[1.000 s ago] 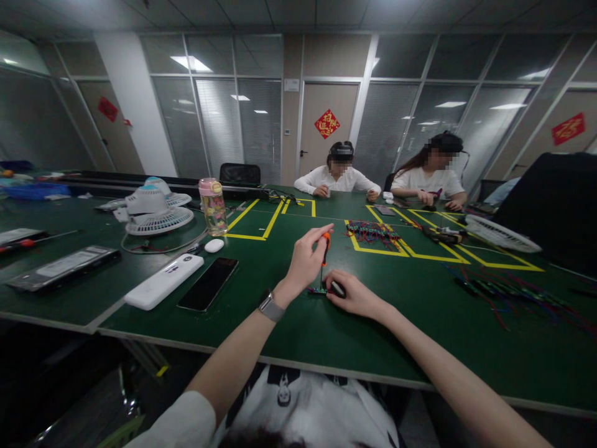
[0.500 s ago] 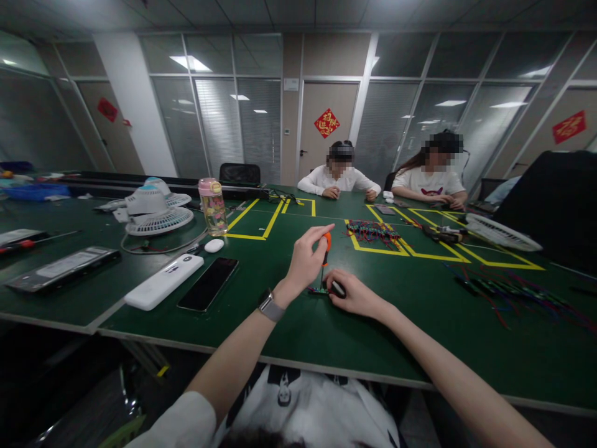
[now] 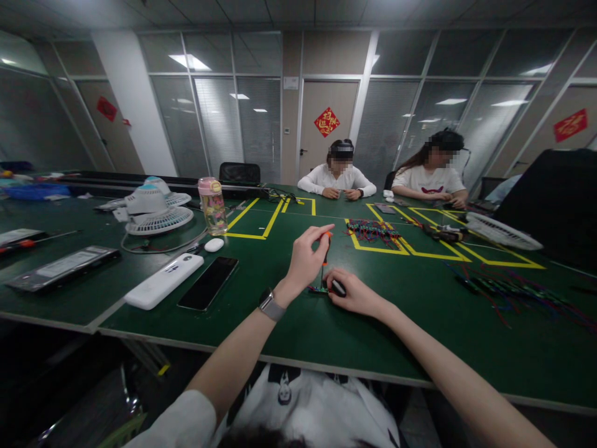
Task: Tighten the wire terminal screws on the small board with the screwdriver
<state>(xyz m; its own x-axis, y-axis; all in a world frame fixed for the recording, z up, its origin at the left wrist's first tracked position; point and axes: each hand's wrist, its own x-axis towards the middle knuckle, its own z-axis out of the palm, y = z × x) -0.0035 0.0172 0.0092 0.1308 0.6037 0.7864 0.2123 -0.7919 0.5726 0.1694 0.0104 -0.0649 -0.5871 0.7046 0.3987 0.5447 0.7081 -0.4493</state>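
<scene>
My left hand point(image 3: 308, 250) is closed on the handle of a screwdriver point(image 3: 327, 250), orange and black, held upright. Its thin shaft runs down to a small green circuit board point(image 3: 317, 290) on the table, though the exact contact of the tip is too small to make out. My right hand point(image 3: 351, 294) rests on the table at the board's right end, fingers curled round a small black object with a pale edge point(image 3: 338, 288). Its fingertips hide part of the board, and the object's kind does not show.
Left on the green table point(image 3: 280, 336) lie a dark phone point(image 3: 209, 284), a white power bank point(image 3: 164, 281), a bottle point(image 3: 213, 206) and fans point(image 3: 158, 211). Wired boards point(image 3: 373, 231) fill a yellow-taped area; more wired boards point(image 3: 517, 292) lie right. Two people sit opposite.
The screwdriver handle has turned in my left hand, showing more black and less orange. My right hand stays put. Across the table, one person's hands have come closer together.
</scene>
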